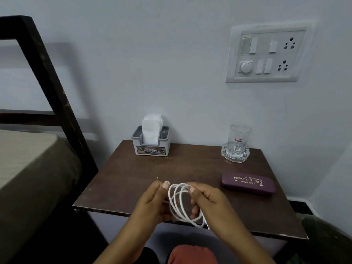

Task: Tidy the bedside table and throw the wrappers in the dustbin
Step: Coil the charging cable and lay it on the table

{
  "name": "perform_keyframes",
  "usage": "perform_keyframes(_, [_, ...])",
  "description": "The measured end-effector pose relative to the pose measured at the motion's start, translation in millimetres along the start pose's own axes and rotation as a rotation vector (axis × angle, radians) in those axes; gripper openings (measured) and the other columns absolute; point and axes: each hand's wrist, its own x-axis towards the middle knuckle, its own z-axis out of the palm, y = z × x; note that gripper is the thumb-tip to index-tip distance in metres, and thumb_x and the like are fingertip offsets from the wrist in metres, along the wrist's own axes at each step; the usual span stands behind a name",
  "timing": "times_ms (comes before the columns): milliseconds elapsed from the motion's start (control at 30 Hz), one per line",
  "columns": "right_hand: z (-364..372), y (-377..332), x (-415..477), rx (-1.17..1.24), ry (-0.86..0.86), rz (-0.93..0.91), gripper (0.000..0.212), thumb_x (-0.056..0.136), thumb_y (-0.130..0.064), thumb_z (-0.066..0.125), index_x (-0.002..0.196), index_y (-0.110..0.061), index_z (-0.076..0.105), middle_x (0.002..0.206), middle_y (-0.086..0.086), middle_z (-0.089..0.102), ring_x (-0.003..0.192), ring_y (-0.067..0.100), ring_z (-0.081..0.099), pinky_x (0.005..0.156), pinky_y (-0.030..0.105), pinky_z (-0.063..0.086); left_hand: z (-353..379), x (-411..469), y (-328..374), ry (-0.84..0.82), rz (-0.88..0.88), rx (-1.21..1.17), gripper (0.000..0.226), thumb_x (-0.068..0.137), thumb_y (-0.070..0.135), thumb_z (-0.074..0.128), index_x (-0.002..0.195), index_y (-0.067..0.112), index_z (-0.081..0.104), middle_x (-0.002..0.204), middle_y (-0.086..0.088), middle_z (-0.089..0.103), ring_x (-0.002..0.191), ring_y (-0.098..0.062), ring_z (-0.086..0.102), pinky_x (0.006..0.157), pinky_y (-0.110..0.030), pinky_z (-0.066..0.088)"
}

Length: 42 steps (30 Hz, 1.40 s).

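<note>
My view is dim and soft, slightly blurred. The bed frame (43, 69) throws a faint shadow on the wall (152, 54). Edges bow.

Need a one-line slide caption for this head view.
Both hands, left hand and right hand, coil a white cable above the bedside table.

The bedside table (133, 180), dark brown with a chipped front edge, occupied the centre of the frame against the wall. A white cable (181, 204), wound into several loose loops, was held above its lower edge.
</note>
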Motion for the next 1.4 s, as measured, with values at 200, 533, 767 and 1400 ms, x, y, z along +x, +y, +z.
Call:
perform_keyframes(200, [13, 3, -6, -0.144, 0.159, -0.145, 0.024, 0.092, -0.035, 0.051, 0.112, -0.040, 0.062, 0.098, -0.015, 0.061, 0.096, -0.008, 0.057, 0.079, 0.004, 0.039, 14, -7, -8, -0.006, 0.002, -0.082, 0.029, 0.091, 0.028, 0.044, 0.088, 0.006, 0.063, 0.065, -0.010, 0.070, 0.059, -0.019, 0.069, 0.053, -0.029, 0.056])
perform_keyframes(533, [4, 11, -5, -0.111, 0.145, -0.236, 0.016, 0.081, -0.026, 0.071, 0.091, -0.040, 0.073, 0.083, -0.007, 0.061, 0.073, 0.010, 0.065, 0.066, 0.034, 0.055, -17, -4, 2, 0.117, 0.104, 0.436, 0.045, 0.068, 0.051, 0.065, 0.054, 0.010, 0.054, 0.055, 0.000, 0.060, 0.061, -0.018, 0.059, 0.073, -0.043, 0.056])
perform_keyframes(767, [8, 18, -6, 0.024, 0.250, -0.237, 0.015, 0.079, -0.028, 0.070, 0.091, -0.034, 0.075, 0.077, 0.002, 0.058, 0.064, 0.013, 0.062, 0.059, 0.038, 0.055, -18, -14, -16, -0.290, -0.188, -0.181, 0.034, 0.086, 0.034, 0.058, 0.107, 0.011, 0.071, 0.123, -0.001, 0.066, 0.117, -0.019, 0.060, 0.100, -0.041, 0.047])
perform_keyframes(1400, [26, 7, -18, 0.557, 0.196, 0.007, 0.026, 0.090, -0.008, 0.051, 0.097, -0.017, 0.075, 0.087, 0.017, 0.063, 0.073, 0.017, 0.065, 0.061, 0.026, 0.054, 16, -8, -38, 0.289, 0.442, 0.134, 0.018, 0.051, 0.031, 0.079, 0.065, 0.019, 0.077, 0.091, 0.007, 0.066, 0.068, -0.014, 0.070, 0.051, -0.022, 0.054])
